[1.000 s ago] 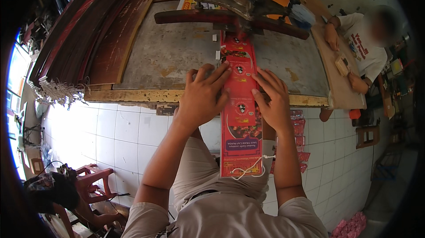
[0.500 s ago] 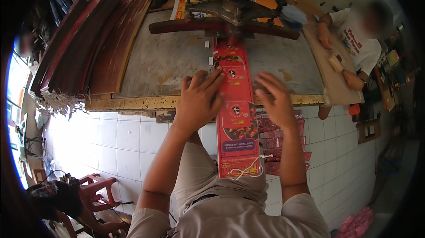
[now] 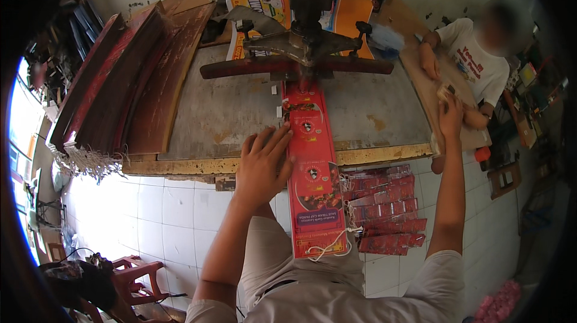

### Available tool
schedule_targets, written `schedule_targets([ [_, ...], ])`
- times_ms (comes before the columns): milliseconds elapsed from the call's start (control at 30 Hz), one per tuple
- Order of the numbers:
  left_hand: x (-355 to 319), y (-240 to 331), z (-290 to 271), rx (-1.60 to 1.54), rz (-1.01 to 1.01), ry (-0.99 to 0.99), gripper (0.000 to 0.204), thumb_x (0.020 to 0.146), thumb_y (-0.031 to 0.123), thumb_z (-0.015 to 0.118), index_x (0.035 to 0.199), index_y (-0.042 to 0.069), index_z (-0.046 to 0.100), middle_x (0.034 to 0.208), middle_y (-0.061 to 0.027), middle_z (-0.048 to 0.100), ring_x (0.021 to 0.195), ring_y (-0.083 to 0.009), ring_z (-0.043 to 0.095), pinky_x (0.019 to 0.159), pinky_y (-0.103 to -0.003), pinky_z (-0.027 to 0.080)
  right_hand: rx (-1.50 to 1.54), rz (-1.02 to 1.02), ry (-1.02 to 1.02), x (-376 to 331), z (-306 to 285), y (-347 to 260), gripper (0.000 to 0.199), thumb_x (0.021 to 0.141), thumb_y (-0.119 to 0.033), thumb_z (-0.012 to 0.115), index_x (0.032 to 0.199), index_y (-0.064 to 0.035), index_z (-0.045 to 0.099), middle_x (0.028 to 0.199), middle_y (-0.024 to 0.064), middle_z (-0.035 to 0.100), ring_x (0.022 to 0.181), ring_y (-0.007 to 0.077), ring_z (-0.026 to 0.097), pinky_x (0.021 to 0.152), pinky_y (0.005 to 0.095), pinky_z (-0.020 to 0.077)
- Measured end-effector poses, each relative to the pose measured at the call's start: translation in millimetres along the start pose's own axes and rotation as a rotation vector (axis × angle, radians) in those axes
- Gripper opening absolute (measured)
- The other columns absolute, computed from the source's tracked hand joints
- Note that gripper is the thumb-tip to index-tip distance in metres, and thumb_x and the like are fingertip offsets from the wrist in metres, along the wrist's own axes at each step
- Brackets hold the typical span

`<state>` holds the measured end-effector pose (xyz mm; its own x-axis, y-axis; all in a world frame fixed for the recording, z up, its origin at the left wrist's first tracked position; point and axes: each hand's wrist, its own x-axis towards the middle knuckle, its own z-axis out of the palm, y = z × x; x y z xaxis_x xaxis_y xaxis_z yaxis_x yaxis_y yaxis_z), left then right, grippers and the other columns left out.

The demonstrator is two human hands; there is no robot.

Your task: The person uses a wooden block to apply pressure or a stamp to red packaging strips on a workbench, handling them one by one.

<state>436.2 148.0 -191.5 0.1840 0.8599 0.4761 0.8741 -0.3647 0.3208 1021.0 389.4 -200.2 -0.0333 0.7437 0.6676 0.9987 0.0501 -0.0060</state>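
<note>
A long red printed card strip (image 3: pixel 309 173) runs from under the press machine (image 3: pixel 306 40) across the grey worktable (image 3: pixel 222 112) and down onto my lap. A white string loop (image 3: pixel 327 249) hangs at its near end. My left hand (image 3: pixel 261 164) lies flat on the strip's left edge at the table's front, fingers spread. My right hand (image 3: pixel 451 115) is stretched far to the right. Its fingers are at a small pale thing (image 3: pixel 445 91) on a wooden board (image 3: pixel 430 106). Whether they grip it is unclear.
Another person (image 3: pixel 475 58) sits at the far right with hands on the wooden board. Several more red strips (image 3: pixel 384 209) lie below the table's edge by my right knee. Dark red curved boards (image 3: pixel 132 82) are stacked on the left. A red stool (image 3: pixel 129 275) stands lower left.
My right hand has left the red strip and reached out right to the wooden board. My left hand has stayed on the strip. The view has tilted down a little.
</note>
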Motion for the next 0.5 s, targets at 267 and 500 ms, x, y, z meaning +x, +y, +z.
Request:
schedule_targets([
  [267, 1, 0, 1, 0.021, -0.006, -0.011, 0.058, 0.103, 0.032, 0.067, 0.157, 0.011, 0.060, 0.168, -0.0032, 0.057, 0.152, -0.0332, 0.051, 0.129, -0.060, 0.030, 0.177, -0.019, -0.044, 12, 13, 32, 0.047, 0.105, -0.012, 0.070, 0.151, -0.0046, 0.061, 0.144, 0.0261, 0.065, 0.134, 0.0472, 0.061, 0.112, 0.0532, 0.0503],
  [500, 0, 2, 3, 0.022, -0.010, -0.004, 0.059, 0.103, 0.034, 0.067, 0.157, 0.011, 0.060, 0.167, -0.0027, 0.057, 0.151, -0.0331, 0.051, 0.130, -0.061, 0.027, 0.454, 0.024, -0.157, -18, -38, -25, 0.040, 0.111, -0.015, 0.066, 0.149, -0.0041, 0.063, 0.147, 0.0222, 0.068, 0.138, 0.0397, 0.064, 0.117, 0.0455, 0.0484],
])
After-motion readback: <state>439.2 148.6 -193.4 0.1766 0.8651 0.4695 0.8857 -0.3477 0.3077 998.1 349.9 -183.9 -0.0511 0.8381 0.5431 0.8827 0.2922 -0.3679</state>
